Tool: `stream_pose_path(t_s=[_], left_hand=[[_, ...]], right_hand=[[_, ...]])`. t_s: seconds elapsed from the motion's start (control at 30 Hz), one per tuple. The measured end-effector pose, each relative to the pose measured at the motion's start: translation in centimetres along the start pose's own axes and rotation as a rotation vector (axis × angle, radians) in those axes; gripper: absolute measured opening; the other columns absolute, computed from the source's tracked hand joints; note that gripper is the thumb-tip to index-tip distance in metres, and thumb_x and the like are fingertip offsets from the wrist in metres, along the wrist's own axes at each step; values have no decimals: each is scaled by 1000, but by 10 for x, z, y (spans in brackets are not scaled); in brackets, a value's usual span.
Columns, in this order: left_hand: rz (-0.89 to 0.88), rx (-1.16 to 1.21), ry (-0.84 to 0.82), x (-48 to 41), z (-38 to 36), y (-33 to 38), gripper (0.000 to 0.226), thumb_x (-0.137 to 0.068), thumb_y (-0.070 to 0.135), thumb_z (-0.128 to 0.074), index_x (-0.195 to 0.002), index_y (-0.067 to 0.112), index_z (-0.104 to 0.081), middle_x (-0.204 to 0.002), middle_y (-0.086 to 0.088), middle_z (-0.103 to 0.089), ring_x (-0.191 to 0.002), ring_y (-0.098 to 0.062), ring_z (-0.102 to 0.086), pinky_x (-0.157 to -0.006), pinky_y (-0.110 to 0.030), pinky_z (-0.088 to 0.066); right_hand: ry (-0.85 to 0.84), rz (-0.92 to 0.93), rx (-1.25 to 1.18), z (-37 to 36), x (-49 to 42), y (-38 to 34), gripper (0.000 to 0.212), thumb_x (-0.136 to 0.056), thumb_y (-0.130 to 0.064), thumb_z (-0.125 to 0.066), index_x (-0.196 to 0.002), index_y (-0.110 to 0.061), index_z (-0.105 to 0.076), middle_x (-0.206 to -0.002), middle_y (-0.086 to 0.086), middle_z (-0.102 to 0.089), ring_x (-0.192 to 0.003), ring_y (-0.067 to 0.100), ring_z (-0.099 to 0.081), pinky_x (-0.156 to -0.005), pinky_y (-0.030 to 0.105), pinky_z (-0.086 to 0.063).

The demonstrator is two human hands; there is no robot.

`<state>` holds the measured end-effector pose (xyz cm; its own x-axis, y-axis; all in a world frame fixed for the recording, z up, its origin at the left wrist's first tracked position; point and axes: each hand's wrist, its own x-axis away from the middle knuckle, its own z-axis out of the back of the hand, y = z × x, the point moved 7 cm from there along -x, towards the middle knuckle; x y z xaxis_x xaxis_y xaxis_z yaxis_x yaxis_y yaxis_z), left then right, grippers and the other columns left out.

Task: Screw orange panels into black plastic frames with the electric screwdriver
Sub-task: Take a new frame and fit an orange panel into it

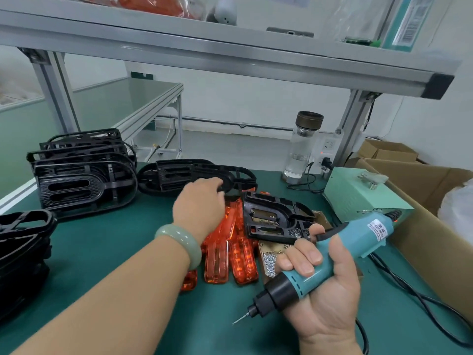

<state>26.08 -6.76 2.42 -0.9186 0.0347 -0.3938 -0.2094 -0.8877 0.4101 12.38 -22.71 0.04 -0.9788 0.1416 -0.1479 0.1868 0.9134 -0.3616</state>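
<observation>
The left grip (198,203) reaches across the table (107,242) to a loose black frame (179,175) lying in the far middle. Its fingers curl at the frame's near rim, but blur hides whether they have closed on it. The right grip (330,285) is wrapped round the electric screwdriver (358,237), near and to the right, with the bit (240,320) aimed left and down, touching nothing. The orange panels (217,262) lie in a loose heap mid-table, partly under the left wrist. A second frame (273,219) overlaps their right edge, with small screws (268,262) scattered in and beside it.

The step in hand looks like fetching a frame. It is best taken by the solid outer rim, not the thin ribs. It should be lifted rather than dragged, so it does not sweep panels or screws along. It should then be laid flat on the near part of the table. The bit should point away from the left forearm until a panel is seated.
</observation>
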Motion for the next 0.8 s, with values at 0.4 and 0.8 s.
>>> stream_pose_path(t_s=[0.4,0.8], left_hand=[[-105,-320,-170,-19,-26,-42,43,-92,26,-53,-134,20,-46,-137,0,-48,-131,-23,-36,-100,-40,-41],[99,-212,-34,17,6,-81,31,-90,20,-59,-121,14,-59,-129,-6,-47,-113,-28,-44,-94,-35,-41]], right_hand=[[23,-21,-13,2,-1,4,53,-40,-27,-97,-83,-16,-68,-53,-6,-42,-39,7,-43,-44,25,-46],[11,-9,8,1,-1,4,54,-42,-28,-96,-85,-16,-66,-53,-7,-43,-40,7,-43,-46,25,-47]])
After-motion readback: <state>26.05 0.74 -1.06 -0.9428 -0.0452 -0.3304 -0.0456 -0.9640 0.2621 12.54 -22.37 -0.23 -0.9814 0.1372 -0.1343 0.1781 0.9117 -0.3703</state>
